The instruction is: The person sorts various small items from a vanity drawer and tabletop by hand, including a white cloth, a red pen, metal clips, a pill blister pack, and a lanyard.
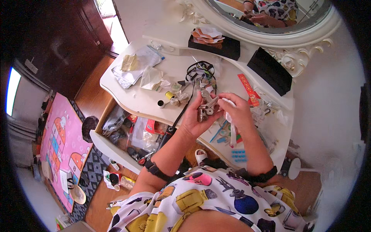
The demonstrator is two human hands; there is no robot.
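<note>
My left hand (194, 119) holds a cluster of small metal pieces (209, 106), some with round ends, on its palm and fingers. Close against it, my right hand (238, 110) grips a crumpled white tissue or cloth (229, 111), with a pale strip hanging below; its fingertips are at the metal pieces. What exactly the metal pieces are cannot be told. Behind the hands, a coiled black cord (200, 69) lies on the white dressing table (174, 111) among small items. A yellow spool (169, 95) and a dark-topped small cylinder (161, 103) stand left of the hands.
An open drawer (116, 153) full of bags and small goods juts out at the left. Papers (139, 65) and a clear plastic bag (153, 79) lie at the back left. Two black boxes (214, 46) stand below the mirror (278, 32). A red paper strip (246, 87) lies right of the hands.
</note>
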